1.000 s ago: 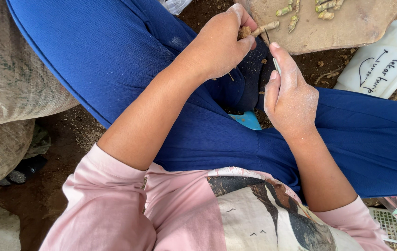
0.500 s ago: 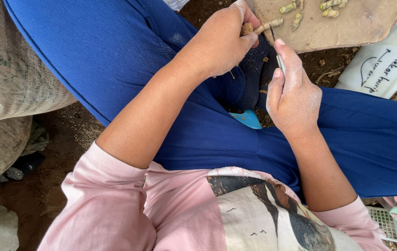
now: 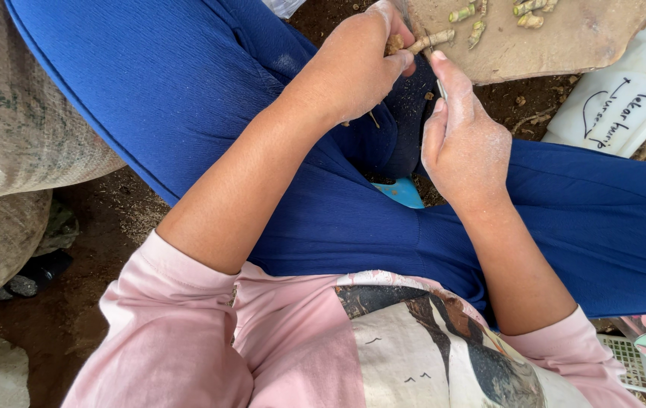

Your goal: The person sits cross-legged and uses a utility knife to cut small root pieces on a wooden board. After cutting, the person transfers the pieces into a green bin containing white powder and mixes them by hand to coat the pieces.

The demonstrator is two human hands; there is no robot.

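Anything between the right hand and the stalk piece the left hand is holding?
Nothing visible. The left hand grips the stalk piece at the edge of the brown board; the right hand sits right beside it, fingers reaching its tip.

a single head-worn camera looks steeply down from close above the person's own lap, facing forward over the blue-clad legs (image 3: 187, 98) to the hands (image 3: 413, 98) and the board's (image 3: 565, 38) near edge at the top.

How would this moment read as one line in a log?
left hand: grips short root piece | right hand: holds thin blade against it | board: cut pieces | seated on soil
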